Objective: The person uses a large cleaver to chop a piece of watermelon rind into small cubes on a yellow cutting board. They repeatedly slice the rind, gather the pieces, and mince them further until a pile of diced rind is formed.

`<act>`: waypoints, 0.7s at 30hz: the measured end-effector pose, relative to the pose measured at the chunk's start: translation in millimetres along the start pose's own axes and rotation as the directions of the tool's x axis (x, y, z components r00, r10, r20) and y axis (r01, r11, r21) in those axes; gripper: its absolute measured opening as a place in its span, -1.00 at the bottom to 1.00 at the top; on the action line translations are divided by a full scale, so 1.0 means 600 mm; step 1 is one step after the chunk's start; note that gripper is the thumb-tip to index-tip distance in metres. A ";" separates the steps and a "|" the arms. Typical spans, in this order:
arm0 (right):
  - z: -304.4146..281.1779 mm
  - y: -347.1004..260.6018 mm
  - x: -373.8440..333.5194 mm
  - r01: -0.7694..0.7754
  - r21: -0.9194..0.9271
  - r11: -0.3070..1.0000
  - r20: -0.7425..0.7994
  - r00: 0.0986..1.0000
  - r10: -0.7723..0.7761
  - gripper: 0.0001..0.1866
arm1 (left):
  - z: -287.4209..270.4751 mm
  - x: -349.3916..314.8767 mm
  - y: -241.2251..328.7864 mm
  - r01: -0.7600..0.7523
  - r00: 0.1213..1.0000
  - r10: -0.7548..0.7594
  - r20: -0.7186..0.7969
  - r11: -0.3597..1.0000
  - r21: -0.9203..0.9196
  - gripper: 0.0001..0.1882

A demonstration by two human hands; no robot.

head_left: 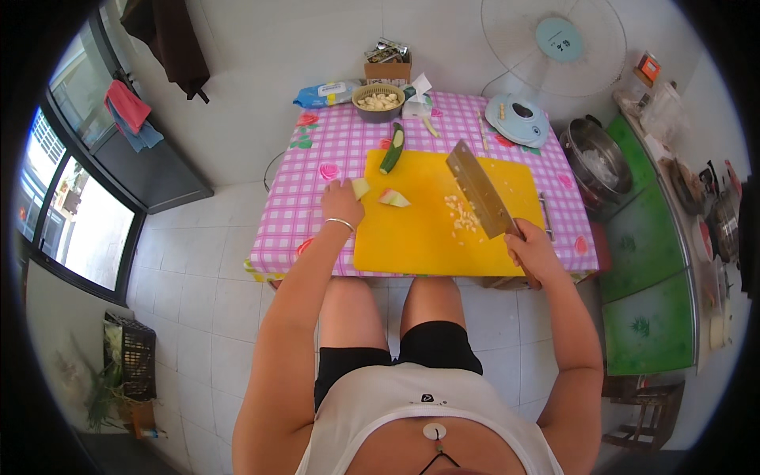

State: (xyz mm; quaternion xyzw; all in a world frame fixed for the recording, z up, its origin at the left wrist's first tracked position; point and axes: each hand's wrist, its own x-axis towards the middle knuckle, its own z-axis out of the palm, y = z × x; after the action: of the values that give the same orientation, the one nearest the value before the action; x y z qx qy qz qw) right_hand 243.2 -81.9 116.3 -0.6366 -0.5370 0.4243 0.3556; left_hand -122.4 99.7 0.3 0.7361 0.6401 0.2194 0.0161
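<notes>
My right hand [532, 249] is wrapped round the handle of a cleaver [477, 187]. Its broad blade slants up to the left over the yellow cutting board [412, 241]. Small pale chopped bits [461, 215] lie beside and partly under the blade. At the board's left edge, my left hand [342, 203] has its fingers closed on a pale vegetable piece [360, 188]. A wedge [393, 198], whitish with a reddish edge, rests on the board to the right of that hand. Farther back lies a cut green cucumber or zucchini [393, 150] across the board's edge.
On the checked tablecloth [297, 190] stand a basket [378, 112] of pale pieces, a blue packet [323, 95], a small box [388, 73], a tissue pack [417, 103] and a light-blue round appliance [517, 120]. A fan [558, 39] and a steel pot [598, 158] are behind and right.
</notes>
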 end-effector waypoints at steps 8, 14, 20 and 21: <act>0.073 0.004 0.015 0.004 -0.125 0.992 0.117 0.993 0.011 -0.84 | 0.117 -0.009 0.094 -0.344 0.936 0.340 -0.097 0.939 -0.030 -0.80; 0.078 0.051 0.021 0.003 -0.045 0.999 0.181 0.983 0.005 -0.92 | 0.073 -0.073 0.136 -0.389 0.915 0.346 -0.209 0.893 -0.226 -0.74; 0.100 0.035 0.034 -0.032 -0.030 0.999 0.213 0.976 0.038 -0.92 | 0.063 -0.059 0.101 -0.202 0.977 0.173 -0.127 0.939 -0.278 -0.73; 0.101 0.035 0.037 -0.027 -0.042 0.999 0.213 0.976 0.035 -0.93 | 0.063 -0.061 0.108 -0.210 0.977 0.195 -0.081 0.931 -0.298 -0.73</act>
State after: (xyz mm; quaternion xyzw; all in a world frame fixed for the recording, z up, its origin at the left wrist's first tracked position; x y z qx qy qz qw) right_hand 196.9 -63.5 70.3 -0.6021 -0.5703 0.4854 0.2767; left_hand -52.1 62.8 -25.2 0.7811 0.5195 0.3344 0.0905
